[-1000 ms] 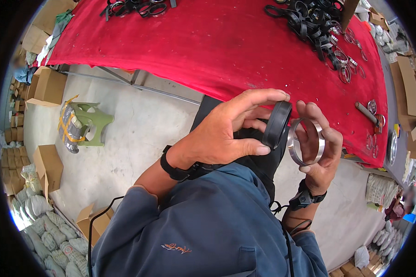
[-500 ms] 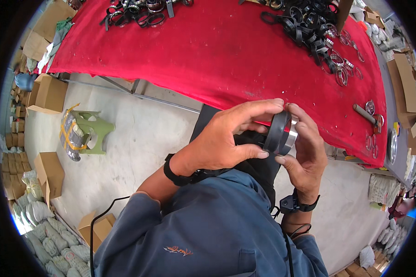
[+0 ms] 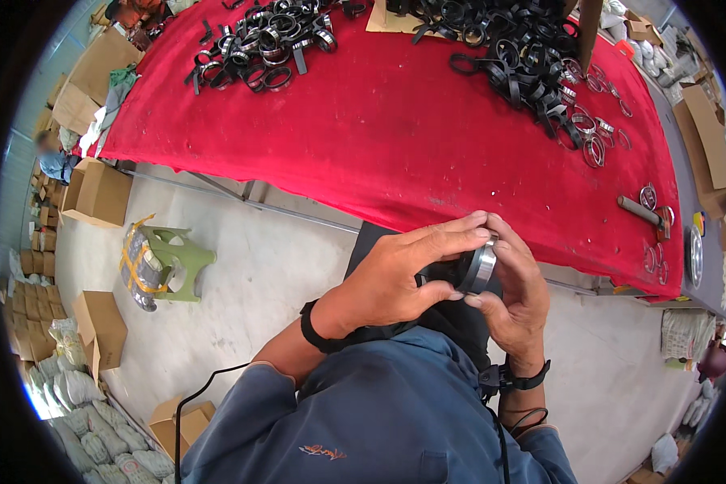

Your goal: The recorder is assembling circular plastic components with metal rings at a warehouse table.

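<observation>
Between my two hands, above my lap, is a black ring with a silver metal band (image 3: 481, 268). My left hand (image 3: 403, 270) grips its left side, thumb low and fingers over the top. On the other side, my right hand (image 3: 518, 286) presses against the band with fingertips and thumb. Part of the ring is hidden behind the fingers. Just beyond my hands is the edge of a table under a red cloth (image 3: 355, 153).
Black and silver rings (image 3: 270, 40) are heaped at the far left of the table, and a pile of black rings (image 3: 516, 64) lies far right. A hammer (image 3: 644, 211) rests near the right edge. A green stool (image 3: 181, 262) and open cardboard boxes (image 3: 98, 192) stand on the left floor.
The view has shifted, bringing more of the far table in. My hands, still around the ring, have come closer together. The ring has turned, and its metal band now faces me more.
</observation>
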Available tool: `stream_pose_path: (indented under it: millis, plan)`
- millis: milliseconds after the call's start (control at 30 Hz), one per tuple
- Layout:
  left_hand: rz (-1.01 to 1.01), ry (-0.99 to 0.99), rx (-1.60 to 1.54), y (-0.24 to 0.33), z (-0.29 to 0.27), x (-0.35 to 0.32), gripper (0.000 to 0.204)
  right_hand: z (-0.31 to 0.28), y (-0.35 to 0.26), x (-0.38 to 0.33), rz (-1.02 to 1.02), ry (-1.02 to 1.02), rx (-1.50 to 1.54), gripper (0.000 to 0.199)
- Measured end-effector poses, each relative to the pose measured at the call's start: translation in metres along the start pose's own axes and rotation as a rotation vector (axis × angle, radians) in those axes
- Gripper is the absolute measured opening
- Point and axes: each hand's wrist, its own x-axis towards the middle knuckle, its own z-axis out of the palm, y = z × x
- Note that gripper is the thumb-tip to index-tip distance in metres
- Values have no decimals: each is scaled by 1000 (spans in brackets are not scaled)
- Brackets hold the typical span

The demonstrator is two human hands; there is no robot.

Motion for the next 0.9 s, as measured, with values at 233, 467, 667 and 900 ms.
stream_pose_path:
  millis: [233,467,667,900]
  plan:
    - [-266,-146,-482,-11,-3,4,82,-4,-6,12,224,202,82,50]
    - [-375,-150,-739,-35,15,2,83,16,12,36,317,527,-58,52]
    - [-277,389,64,-30,45,12,34,30,28,34,178,535,-456,40]
    - [55,538,407,-42,57,17,32,28,36,33,375,606,-161,52]
